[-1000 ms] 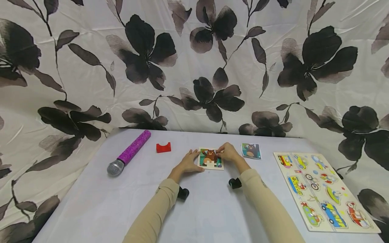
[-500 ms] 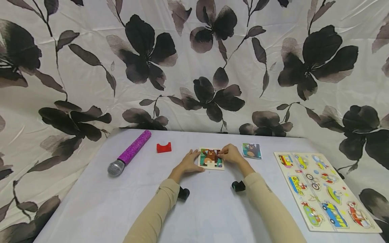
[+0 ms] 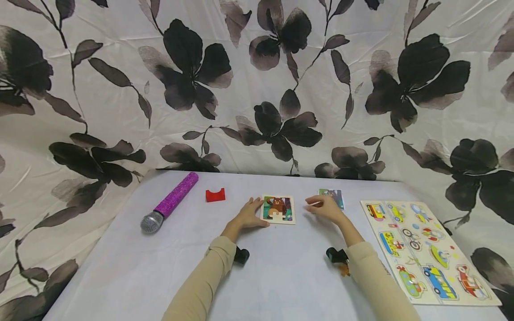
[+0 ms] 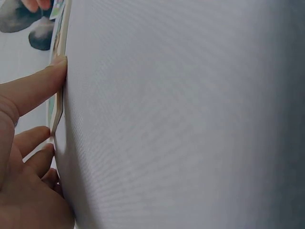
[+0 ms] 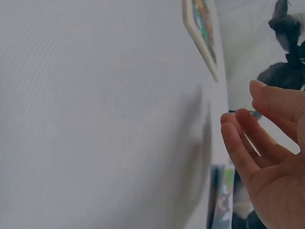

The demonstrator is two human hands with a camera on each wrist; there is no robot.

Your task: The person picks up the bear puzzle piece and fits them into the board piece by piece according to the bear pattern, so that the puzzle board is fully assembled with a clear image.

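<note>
A small wooden bear jigsaw puzzle (image 3: 278, 209) lies flat on the white table, with a pale gap showing at its lower middle. My left hand (image 3: 247, 216) rests against its left side; the thumb (image 4: 47, 81) touches the front edge and the fingers lie along the left edge. To the right of the puzzle, my right hand (image 3: 327, 208) is raised over the table. Nothing shows between its thumb and fingers (image 5: 259, 136), which stand apart in the right wrist view. Partly behind that hand lies a printed bear card (image 3: 337, 196).
A purple glitter microphone (image 3: 172, 200) and a red notched block (image 3: 215, 195) lie at the left. A large wooden vehicle puzzle board (image 3: 425, 249) lies at the right. Floral cloth (image 3: 277, 67) hangs behind the table.
My right hand has moved off the bear puzzle to the right, and now partly covers the card. The left hand has stayed at the puzzle's left side.
</note>
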